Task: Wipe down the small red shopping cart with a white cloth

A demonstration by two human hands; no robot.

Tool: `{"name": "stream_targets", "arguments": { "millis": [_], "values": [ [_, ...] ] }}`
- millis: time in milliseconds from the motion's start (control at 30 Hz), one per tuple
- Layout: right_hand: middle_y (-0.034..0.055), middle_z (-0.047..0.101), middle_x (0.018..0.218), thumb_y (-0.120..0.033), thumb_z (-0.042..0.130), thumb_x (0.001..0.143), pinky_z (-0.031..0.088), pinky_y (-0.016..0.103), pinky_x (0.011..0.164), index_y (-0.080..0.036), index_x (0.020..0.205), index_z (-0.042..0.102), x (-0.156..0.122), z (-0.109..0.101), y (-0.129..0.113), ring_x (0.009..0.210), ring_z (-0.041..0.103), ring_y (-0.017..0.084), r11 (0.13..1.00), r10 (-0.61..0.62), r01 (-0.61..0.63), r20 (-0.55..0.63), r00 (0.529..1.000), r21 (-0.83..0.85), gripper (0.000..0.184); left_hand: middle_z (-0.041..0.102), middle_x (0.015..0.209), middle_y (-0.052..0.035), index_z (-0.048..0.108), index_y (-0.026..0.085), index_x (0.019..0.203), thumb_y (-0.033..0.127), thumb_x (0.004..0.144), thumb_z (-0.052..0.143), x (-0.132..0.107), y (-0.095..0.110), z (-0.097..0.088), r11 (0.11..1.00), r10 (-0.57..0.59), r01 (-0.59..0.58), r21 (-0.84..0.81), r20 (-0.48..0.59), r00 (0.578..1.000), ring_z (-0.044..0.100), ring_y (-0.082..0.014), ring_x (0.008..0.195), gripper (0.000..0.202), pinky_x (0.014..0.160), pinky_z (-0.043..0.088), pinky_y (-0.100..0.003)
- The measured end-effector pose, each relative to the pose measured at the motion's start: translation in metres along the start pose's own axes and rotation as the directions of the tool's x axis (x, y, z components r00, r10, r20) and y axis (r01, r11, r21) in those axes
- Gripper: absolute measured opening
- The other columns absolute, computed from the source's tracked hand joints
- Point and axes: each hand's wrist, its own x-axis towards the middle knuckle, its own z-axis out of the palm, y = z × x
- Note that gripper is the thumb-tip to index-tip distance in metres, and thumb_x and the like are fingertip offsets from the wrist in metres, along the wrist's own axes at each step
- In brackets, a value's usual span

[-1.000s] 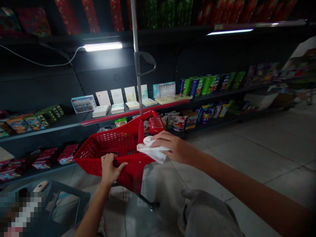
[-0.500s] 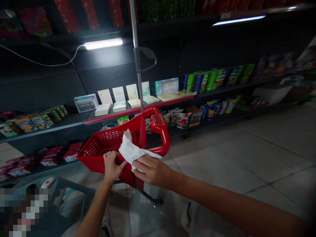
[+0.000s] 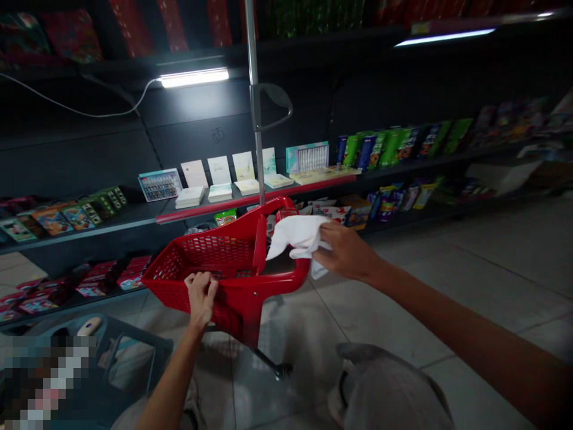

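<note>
Here the left hand (image 3: 200, 295) has its grip clamped tight on the near rim of the red basket (image 3: 210, 254); the right hand (image 3: 347, 251) pinches a white cloth (image 3: 298, 234) in a closed grip; the cloth hangs just left of that grip, draped over the basket's handle (image 3: 286, 279); beyond both grips, a shelf (image 3: 134, 218) of cards; a grey crate (image 3: 138, 352) sits below the left grip.

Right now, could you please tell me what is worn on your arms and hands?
Nothing that I can see: the left hand and the right hand are ungloved, the left forearm and the right forearm bare with no sleeve in view, and no watch, bracelet or ring shows in the dim light.
</note>
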Motion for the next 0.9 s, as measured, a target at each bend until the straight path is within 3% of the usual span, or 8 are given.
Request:
{"name": "stream_targets", "arguments": {
  "millis": [133, 333, 533, 700, 767, 900],
  "values": [
    [0.0097, 0.068, 0.103, -0.028, 0.066, 0.084, 0.051, 0.032, 0.086, -0.017, 0.098, 0.070, -0.004, 0.008, -0.006, 0.096, 0.065, 0.024, 0.985, 0.146, -0.145, 0.002, 0.989, 0.092, 0.018, 0.045, 0.067, 0.0017, 0.040, 0.022, 0.067, 0.046, 0.102, 0.034, 0.002, -0.007, -0.004, 0.998, -0.064, 0.063, -0.016, -0.047, 0.997, 0.047, -0.0187, 0.072, 0.043, 0.089, 0.034, -0.039],
    [0.0084, 0.067, 0.105, -0.021, 0.065, 0.083, 0.049, 0.031, 0.091, -0.018, 0.098, 0.064, 0.018, 0.022, -0.022, 0.101, 0.064, 0.022, 0.971, 0.106, -0.092, -0.056, 0.993, 0.219, 0.015, 0.042, 0.063, 0.0024, 0.036, 0.022, 0.061, 0.045, 0.097, 0.043, 0.004, -0.017, -0.013, 0.994, -0.099, 0.095, -0.061, -0.076, 0.992, 0.044, -0.0176, 0.068, 0.043, 0.088, 0.035, -0.038],
    [0.0086, 0.069, 0.099, -0.021, 0.065, 0.080, 0.048, 0.033, 0.087, -0.018, 0.092, 0.063, 0.054, 0.034, 0.021, 0.095, 0.064, 0.024, 0.968, 0.198, -0.179, -0.101, 0.975, 0.175, 0.013, 0.040, 0.062, 0.0018, 0.035, 0.022, 0.059, 0.041, 0.088, 0.046, 0.009, -0.030, -0.020, 0.982, -0.119, 0.107, -0.157, -0.072, 0.990, 0.044, -0.0184, 0.069, 0.037, 0.085, 0.035, -0.037],
    [0.0056, 0.070, 0.092, -0.025, 0.066, 0.075, 0.047, 0.033, 0.081, -0.020, 0.087, 0.063, 0.078, 0.052, 0.063, 0.087, 0.063, 0.023, 0.942, 0.300, -0.254, -0.214, 0.929, 0.218, 0.013, 0.042, 0.062, 0.0003, 0.037, 0.022, 0.057, 0.044, 0.086, 0.047, 0.011, -0.039, -0.025, 0.971, -0.142, 0.127, -0.201, -0.063, 0.988, 0.045, -0.0198, 0.071, 0.038, 0.081, 0.037, -0.037],
    [0.0052, 0.070, 0.090, -0.030, 0.067, 0.076, 0.047, 0.033, 0.079, -0.020, 0.087, 0.063, 0.090, 0.059, 0.074, 0.084, 0.063, 0.022, 0.900, 0.400, -0.304, -0.316, 0.860, 0.312, 0.016, 0.045, 0.063, -0.0008, 0.038, 0.022, 0.057, 0.047, 0.087, 0.045, 0.011, -0.041, -0.027, 0.970, -0.133, 0.117, -0.214, -0.064, 0.989, 0.048, -0.0207, 0.073, 0.039, 0.081, 0.039, -0.037],
    [0.0057, 0.067, 0.086, -0.039, 0.065, 0.078, 0.049, 0.033, 0.074, -0.019, 0.089, 0.060, 0.120, 0.066, 0.095, 0.079, 0.061, 0.021, 0.743, 0.659, -0.364, -0.517, 0.547, 0.562, 0.023, 0.065, 0.080, -0.0064, 0.055, 0.022, 0.065, 0.048, 0.090, 0.044, 0.012, -0.041, -0.034, 0.960, -0.104, 0.099, -0.263, -0.002, 0.995, 0.058, -0.0259, 0.092, 0.038, 0.096, 0.041, -0.043]
  ]
}}
